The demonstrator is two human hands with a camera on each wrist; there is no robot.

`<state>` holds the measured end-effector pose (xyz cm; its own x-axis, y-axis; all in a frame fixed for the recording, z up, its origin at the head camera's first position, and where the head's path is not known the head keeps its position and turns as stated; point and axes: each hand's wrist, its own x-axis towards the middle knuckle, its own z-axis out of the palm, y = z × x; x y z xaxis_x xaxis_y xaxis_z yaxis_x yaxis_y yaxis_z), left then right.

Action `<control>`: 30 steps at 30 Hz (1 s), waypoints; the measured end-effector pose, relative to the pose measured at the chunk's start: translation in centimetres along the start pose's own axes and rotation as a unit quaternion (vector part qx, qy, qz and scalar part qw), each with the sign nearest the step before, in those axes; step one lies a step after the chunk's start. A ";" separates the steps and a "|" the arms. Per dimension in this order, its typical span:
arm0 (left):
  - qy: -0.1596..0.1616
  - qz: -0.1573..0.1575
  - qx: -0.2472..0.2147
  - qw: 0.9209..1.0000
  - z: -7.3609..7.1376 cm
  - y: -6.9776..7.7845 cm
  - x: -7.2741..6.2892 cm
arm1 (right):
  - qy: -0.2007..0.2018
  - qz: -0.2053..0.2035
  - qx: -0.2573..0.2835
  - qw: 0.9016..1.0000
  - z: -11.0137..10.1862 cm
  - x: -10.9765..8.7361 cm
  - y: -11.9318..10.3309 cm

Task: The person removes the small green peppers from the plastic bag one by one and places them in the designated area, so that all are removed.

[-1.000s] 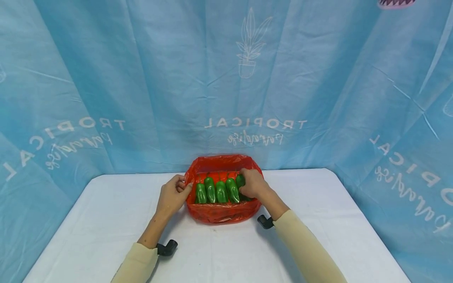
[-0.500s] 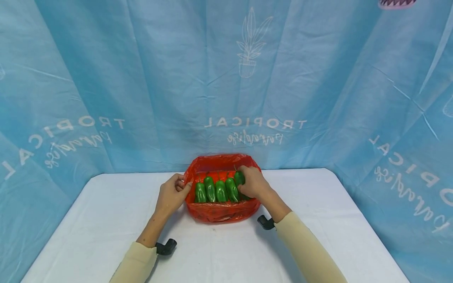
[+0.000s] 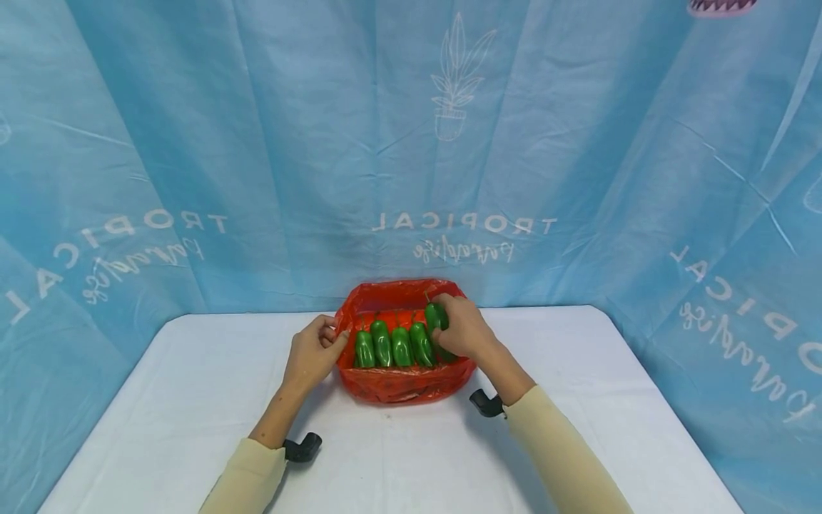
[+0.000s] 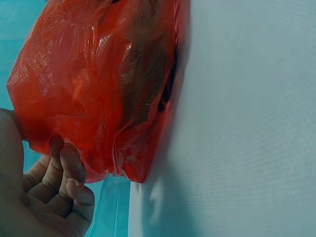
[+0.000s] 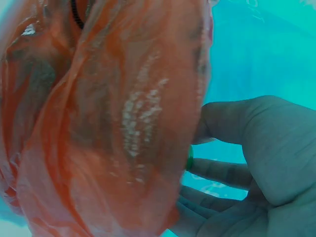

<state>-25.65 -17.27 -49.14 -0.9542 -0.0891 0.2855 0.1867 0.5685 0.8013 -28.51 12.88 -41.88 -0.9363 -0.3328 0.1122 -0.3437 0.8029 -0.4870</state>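
A red plastic bag (image 3: 403,390) sits with its mouth spread wide. Inside, several glossy green peppers (image 3: 382,344) stand side by side in a row. At the bag's left edge my left hand (image 3: 311,358) pinches the rim between thumb and fingers; the left wrist view shows that hand (image 4: 47,197) against the bag's thin wall. My right hand (image 3: 469,330) grips a green pepper (image 3: 436,318) by its side at the bag's right, stem upward, its lower end still down in the mouth. In the right wrist view the bag's wall hides nearly all of that pepper.
The bag stands on a white-covered table (image 3: 160,400), near its back edge. A blue printed curtain (image 3: 334,143) hangs close behind and along both sides. Each wrist carries a black camera mount (image 3: 303,448).
My right hand has lifted its pepper somewhat, so more of it shows above the bag's inside. The left hand stays at the rim, almost unmoved.
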 end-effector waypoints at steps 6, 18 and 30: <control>0.002 0.005 0.002 1.000 -0.1 0.1 0.0 | 0.015 -0.008 0.018 1.000 -0.6 -0.2 -0.3; 0.002 -0.001 0.011 1.000 -0.1 -0.1 -0.1 | 0.021 0.008 0.061 0.998 -2.1 -1.0 -0.9; -0.002 0.001 0.010 1.000 0.1 -0.2 -0.1 | 0.028 0.011 0.084 0.996 -3.5 -2.3 -0.6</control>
<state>-25.64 -17.29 -49.37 -0.9548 -0.0846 0.2851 0.1839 0.5854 0.7896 -26.43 14.88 -38.85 -0.9474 -0.2846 0.1466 -0.3116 0.7142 -0.6267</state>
